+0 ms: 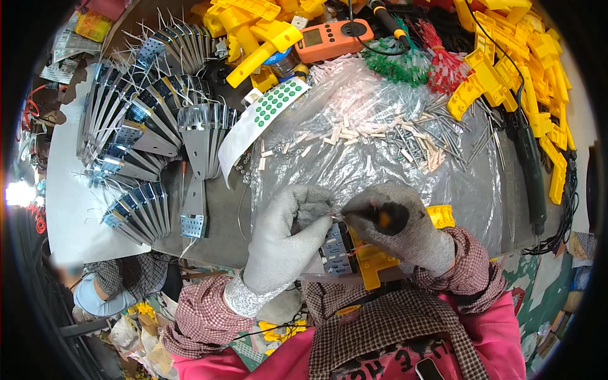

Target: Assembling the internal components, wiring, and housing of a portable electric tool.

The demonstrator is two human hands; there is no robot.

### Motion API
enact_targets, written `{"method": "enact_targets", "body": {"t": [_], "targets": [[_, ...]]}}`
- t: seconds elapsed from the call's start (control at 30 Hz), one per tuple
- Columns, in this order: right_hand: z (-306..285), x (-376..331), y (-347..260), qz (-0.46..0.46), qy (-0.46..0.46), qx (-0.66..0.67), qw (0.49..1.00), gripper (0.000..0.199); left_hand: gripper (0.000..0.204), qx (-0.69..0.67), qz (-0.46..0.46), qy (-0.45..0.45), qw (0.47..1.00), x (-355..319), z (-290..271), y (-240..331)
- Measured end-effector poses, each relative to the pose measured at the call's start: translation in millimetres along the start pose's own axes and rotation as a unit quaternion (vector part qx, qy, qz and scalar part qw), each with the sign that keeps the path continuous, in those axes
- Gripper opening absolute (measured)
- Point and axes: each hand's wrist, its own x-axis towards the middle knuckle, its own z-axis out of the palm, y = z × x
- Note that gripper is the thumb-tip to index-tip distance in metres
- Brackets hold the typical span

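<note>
Down at the table's near edge, the grey-gloved left hand (288, 237) curls its fingers shut around a small silver perforated metal bracket (335, 248) joined to a yellow plastic moulded part (375, 261), while the grey-gloved right hand (396, 225) pinches its fingertips together on the top of that same assembly. Just beyond lies a clear crinkled plastic sheet (373, 158) strewn with thin metal pins (437, 136), with fanned stacks of silver metal brackets (145, 120) to the left and an orange handheld meter (332, 38) far back.
</note>
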Motion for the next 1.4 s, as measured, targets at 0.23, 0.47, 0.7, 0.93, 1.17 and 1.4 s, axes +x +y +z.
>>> {"method": "enact_targets", "body": {"t": [0.23,0.47,0.7,0.93,1.17,1.4], "targets": [[1,2,-9,0.028,-0.005,-0.024,0.999,0.015,0.043,0.01,0.022,0.009,1.0,2,9,1],[1,1,-4,-0.019,-0.011,-0.046,0.999,0.014,0.044,0.022,0.05,0.015,0.998,2,9,-8],[1,0,-2,-0.033,-0.034,-0.03,0.998,0.02,0.041,0.122,0.082,0.068,0.987,3,9,-8],[2,1,1,-0.017,-0.033,-0.062,0.997,0.025,0.021,0.639,0.475,-0.012,0.605,9,-21,19],[1,-3,4,-0.1,-0.064,-0.165,0.979,0.032,0.016,0.315,-0.016,-0.163,0.935,8,-14,14],[-5,-1,-2,-0.084,-0.088,-0.182,0.976,0.033,0.02,0.462,0.143,-0.137,0.864,1,-11,32]]}}
